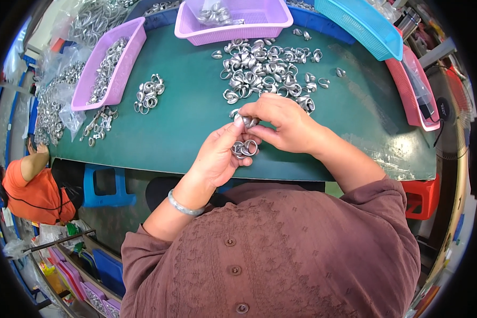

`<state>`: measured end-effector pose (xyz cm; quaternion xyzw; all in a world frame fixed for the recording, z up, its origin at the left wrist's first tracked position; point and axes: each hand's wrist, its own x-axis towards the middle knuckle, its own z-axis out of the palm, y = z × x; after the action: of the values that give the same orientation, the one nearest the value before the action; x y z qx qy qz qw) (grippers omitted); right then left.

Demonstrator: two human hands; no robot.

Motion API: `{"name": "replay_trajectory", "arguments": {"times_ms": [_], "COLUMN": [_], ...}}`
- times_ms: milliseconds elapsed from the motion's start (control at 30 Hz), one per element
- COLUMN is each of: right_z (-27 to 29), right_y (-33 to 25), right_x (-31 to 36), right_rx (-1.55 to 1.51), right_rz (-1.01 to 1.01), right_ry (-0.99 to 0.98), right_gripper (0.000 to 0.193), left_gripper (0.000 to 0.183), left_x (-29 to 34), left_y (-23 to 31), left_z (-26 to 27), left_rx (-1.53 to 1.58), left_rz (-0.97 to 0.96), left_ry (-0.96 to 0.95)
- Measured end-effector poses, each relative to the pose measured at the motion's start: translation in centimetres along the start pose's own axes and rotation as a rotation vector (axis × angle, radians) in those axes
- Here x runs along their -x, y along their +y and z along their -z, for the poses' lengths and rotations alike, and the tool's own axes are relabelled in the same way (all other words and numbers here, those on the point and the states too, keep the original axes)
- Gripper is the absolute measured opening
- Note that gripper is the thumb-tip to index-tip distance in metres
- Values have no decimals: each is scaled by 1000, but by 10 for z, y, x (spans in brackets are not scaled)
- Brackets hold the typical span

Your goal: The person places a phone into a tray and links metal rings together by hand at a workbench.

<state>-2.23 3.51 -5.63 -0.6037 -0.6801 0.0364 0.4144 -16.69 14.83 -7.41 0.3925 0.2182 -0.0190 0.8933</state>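
Silvery metal rings (244,149) rest in the curled fingers of my left hand (220,151), below its thumb. At that thumb's tip, another metal ring (250,121) is pinched between my two hands. My right hand (283,123) is closed, its thumb and forefinger on that ring; its other fingers are folded out of sight. Just beyond my hands spreads a large loose pile of similar rings (259,69) on the green table (180,132). A smaller cluster of rings (149,94) lies to the left.
A purple basket (233,35) stands at the back, with a purple tray (131,63) of rings at left. A blue basket (365,26) and a pink basket (408,85) line the right. A person in orange (40,185) is at far left, near a blue stool (106,185).
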Motion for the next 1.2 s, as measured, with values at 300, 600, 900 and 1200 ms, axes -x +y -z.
{"name": "replay_trajectory", "arguments": {"times_ms": [300, 600, 900, 1200], "right_z": [-8, -6, -29, -17], "right_y": [-5, 14, 17, 17], "right_x": [-1, -1, -2, -3], "right_rx": [43, 115, 443, 29], "right_rz": [-38, -65, -55, -93], "right_ry": [-73, 42, -67, 91], "right_gripper": [40, 32, 21, 9], "left_gripper": [31, 44, 32, 23], "left_x": [2, 11, 17, 21], "left_y": [-2, 2, 4, 8], "left_z": [7, 41, 58, 40], "left_rx": [135, 340, 319, 135], "left_rz": [5, -101, -204, -146], "left_ry": [2, -214, -57, 66]}}
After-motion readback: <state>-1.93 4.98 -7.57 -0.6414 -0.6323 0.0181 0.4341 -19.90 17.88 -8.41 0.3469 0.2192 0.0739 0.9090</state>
